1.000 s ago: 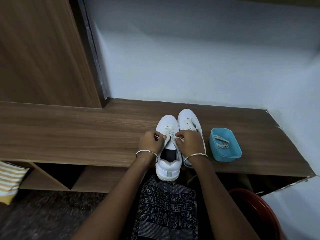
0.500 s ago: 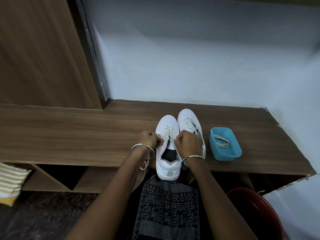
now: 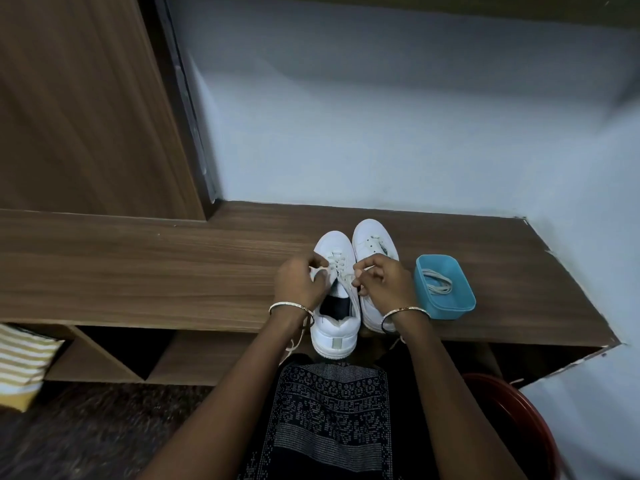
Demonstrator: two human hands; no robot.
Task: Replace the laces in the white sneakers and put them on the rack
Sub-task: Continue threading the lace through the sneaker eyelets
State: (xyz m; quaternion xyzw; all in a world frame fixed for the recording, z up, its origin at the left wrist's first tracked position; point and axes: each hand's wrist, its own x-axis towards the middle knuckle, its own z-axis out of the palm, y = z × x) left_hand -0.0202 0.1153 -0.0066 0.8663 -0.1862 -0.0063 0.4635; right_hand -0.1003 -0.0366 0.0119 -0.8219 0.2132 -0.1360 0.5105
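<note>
The left hand (image 3: 298, 282) and right hand (image 3: 384, 282) each pinch the lace (image 3: 335, 268) of the near sneaker (image 3: 334, 336) at the desk (image 3: 173, 271) edge. The right hand covers part of the second sneaker (image 3: 372, 237) beside it. A tub (image 3: 450, 309) with laces (image 3: 438, 285) stands just right.

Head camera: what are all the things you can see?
sneakers: 2, white, side by side on the bench
lace: 1, white, threaded in the nearer sneaker
tub: 1, blue, on the bench right of the sneakers
spare laces: count unclear, white, coiled in the tub
bench: 1, brown wood, against the wall
basin: 1, red, bottom right
cloth: 1, yellow-and-white striped, bottom left
left hand: 1, bangle on wrist, pinches the lace
right hand: 1, bangle on wrist, pinches the lace
</note>
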